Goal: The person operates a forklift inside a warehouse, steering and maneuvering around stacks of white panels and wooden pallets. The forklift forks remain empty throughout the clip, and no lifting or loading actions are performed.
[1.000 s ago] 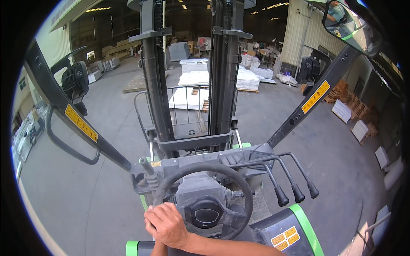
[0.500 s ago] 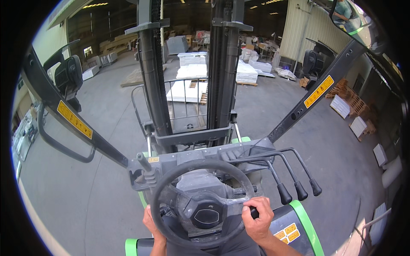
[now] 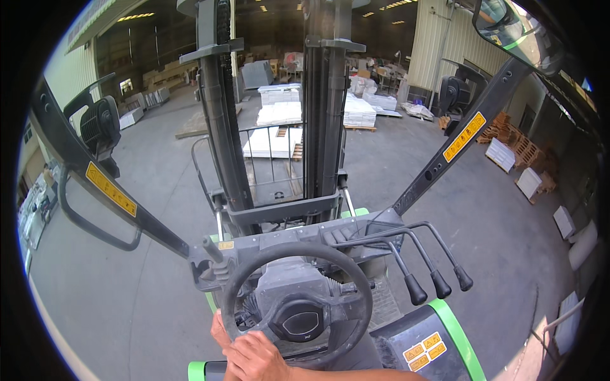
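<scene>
The black steering wheel (image 3: 365, 298) of a forklift is in front of me. My right hand (image 3: 255, 357) is closed at the wheel's lower left, its forearm reaching across from the right. The spinner knob seen earlier in that hand is hidden under it now. Close beside it, my left hand (image 3: 219, 330) is wrapped at the left edge of the rim, partly covered by the right hand. Three bent control levers with black grips (image 3: 438, 284) stand to the right of the wheel, untouched. On the left of the dash is a short lever (image 3: 213, 249).
Ahead rises the forklift mast (image 3: 219, 120) with a load guard (image 3: 273, 159). Beyond it, white stacked sheets (image 3: 279, 113) lie on pallets. More pallets (image 3: 518, 151) line the right wall. Cab posts (image 3: 438, 162) flank me, and a mirror (image 3: 518, 32) hangs upper right.
My right hand has swept from the wheel's right side to its lower left, turning the wheel. The scene ahead has shifted slightly left. My left hand stays near the left rim.
</scene>
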### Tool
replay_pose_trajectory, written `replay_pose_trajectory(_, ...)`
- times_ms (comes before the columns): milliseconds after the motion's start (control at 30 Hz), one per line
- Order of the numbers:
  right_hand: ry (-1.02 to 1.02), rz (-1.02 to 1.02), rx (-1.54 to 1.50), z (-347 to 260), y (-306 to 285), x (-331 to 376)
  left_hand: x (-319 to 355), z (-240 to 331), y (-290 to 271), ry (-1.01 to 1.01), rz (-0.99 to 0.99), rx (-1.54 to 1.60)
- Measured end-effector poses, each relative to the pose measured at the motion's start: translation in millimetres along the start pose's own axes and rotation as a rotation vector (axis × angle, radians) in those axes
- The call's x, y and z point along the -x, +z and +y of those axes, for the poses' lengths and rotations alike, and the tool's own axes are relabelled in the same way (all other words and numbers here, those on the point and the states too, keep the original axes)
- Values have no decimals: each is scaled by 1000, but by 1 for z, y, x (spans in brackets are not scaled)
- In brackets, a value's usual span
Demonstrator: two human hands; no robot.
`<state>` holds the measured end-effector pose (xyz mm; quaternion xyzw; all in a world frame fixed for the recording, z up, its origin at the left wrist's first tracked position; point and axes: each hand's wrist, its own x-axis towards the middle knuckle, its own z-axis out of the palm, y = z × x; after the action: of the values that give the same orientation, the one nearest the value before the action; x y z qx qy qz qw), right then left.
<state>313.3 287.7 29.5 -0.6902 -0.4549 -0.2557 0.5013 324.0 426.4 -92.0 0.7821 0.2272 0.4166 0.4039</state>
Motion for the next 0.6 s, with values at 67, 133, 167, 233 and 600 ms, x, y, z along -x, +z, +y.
replay_pose_trajectory(67,60,-25,69,-4,-43,35,-8,13,20,22,-11,4)
replay_pose_trajectory(133,141,-28,109,-2,-82,58,-11,26,20,68,18,-6)
replay_pose_trajectory(167,181,-18,134,1,-98,67,-12,28,19,59,22,-16)
replay_pose_trajectory(233,182,20,215,16,-119,77,-12,28,19,54,21,-33)
replay_pose_trajectory(600,148,-70,70,7,-84,56,-37,24,21,60,-65,2)
